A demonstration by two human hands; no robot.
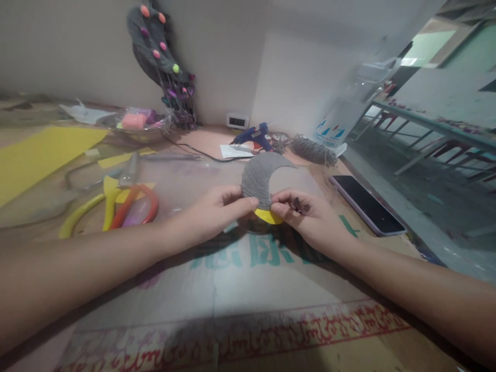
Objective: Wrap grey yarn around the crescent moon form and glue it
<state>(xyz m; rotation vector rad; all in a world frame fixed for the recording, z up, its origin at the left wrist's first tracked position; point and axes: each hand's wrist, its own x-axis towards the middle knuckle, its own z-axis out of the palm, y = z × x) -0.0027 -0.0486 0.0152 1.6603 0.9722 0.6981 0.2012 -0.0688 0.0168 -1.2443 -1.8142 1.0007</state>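
Observation:
A crescent-shaped yellow cutout [260, 182], mostly wrapped in grey yarn, is held upright between both hands over the table. My left hand [217, 212] pinches its lower left edge with thumb and fingers. My right hand [306, 214] pinches the bare yellow tip at the bottom, fingers closed, with a strand of grey yarn running off to the right. A loose pile of grey yarn [312, 150] lies behind, near the wall.
A blue glue gun [253, 137] rests on paper at the back. A phone [366, 204] lies to the right near the table edge. Scissors and yellow-handled pliers [116, 204], yellow sheets [39, 155], a bag of pompoms [135, 124] sit left. A grey pompom hanging [163, 57] leans in the corner.

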